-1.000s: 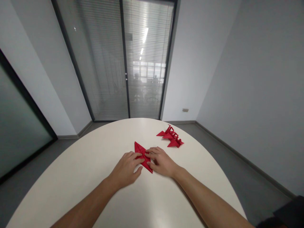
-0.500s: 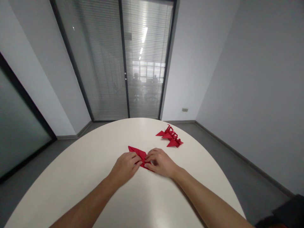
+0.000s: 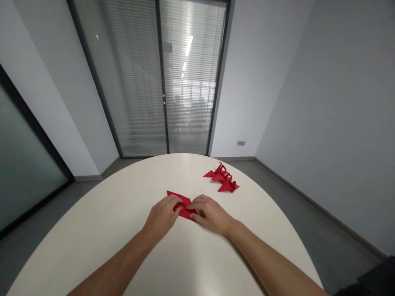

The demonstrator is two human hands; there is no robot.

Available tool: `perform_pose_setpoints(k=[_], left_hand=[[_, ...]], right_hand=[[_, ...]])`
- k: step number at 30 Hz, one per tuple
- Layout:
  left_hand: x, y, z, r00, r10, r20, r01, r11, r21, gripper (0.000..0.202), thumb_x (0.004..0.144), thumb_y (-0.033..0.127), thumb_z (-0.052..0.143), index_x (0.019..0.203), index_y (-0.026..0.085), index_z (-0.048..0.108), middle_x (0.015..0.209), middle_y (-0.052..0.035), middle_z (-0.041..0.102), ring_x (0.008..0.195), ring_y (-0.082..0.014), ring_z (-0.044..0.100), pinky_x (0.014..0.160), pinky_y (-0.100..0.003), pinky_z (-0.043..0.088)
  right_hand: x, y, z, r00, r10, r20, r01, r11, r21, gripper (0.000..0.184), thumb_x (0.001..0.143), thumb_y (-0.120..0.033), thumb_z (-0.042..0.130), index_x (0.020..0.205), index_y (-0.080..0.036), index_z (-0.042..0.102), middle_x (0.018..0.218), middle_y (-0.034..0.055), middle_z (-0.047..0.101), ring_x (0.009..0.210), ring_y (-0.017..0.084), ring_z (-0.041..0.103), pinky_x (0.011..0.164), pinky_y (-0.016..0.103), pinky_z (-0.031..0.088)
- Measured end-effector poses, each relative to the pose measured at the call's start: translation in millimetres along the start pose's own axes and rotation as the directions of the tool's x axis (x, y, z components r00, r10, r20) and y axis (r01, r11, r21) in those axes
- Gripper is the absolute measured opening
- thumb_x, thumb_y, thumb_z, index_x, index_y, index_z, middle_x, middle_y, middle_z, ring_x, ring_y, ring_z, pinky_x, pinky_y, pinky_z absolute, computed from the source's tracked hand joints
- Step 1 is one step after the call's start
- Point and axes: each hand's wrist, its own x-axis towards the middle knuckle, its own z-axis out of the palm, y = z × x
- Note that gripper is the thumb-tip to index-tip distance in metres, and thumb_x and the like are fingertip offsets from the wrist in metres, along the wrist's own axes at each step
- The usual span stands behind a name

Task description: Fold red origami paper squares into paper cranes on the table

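1. Red paper (image 3: 186, 213), folded flat and creased, lies around the middle of the round white surface (image 3: 138, 181), well in from every edge, its long side slanting from far left to near right.
2. Left hand (image 3: 163, 216): the grip is narrow, fingers and thumb holding the paper's left part; one pointed corner shows past the fingers, towards the far edge.
3. Right hand (image 3: 212, 213): the grip is narrow too, fingers bent, index finger and thumb on the paper's right end, close to the left hand's fingertips.
4. Red figures (image 3: 226, 186), folded and crowded together, sit near the surface's far right edge, apart from both hands.
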Motion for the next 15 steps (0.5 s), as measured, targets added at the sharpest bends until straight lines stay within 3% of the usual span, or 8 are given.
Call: perform_pose_setpoints(k=[4,9,15], left_hand=[[1,-2,2.2,0.998,-0.04,-0.053,0.041,0.999,0.011,0.017,0.09,0.014,0.057,0.104,0.022,0.064,0.105,-0.0041,0.07,0.099,-0.022,0.063,0.089,-0.037,0.052],[1,-10,0.8,0.991,-0.082,-0.107,0.089,0.994,0.07,0.012,0.09,0.014,0.057,0.098,0.021,0.064,0.1,-0.0051,0.07,0.095,-0.0229,0.062,0.087,-0.038,0.052],[5,-7,-3.3,0.995,-0.036,-0.097,0.045,0.995,0.09,0.019,0.092,0.01,0.05,0.096,0.02,0.066,0.097,-0.0059,0.071,0.09,-0.0223,0.065,0.085,-0.038,0.053]], right_hand=[[2,-2,0,0.998,-0.038,0.041,0.04,0.998,-0.038,0.023,0.096,-0.024,0.056,0.11,-0.022,0.074,0.11,0.0064,0.074,0.105,0.022,0.064,0.097,0.036,0.047],[2,-9,3,0.99,-0.077,0.118,0.084,0.995,-0.062,0.035,0.1,-0.025,0.045,0.129,-0.017,0.065,0.134,0.0098,0.064,0.127,0.024,0.056,0.113,0.039,0.038],[-2,-22,7,0.972,0.086,0.22,-0.055,0.988,-0.143,0.061,0.101,-0.044,0.043,0.152,-0.012,0.038,0.156,0.0155,0.038,0.147,0.035,0.031,0.119,0.053,0.029]])
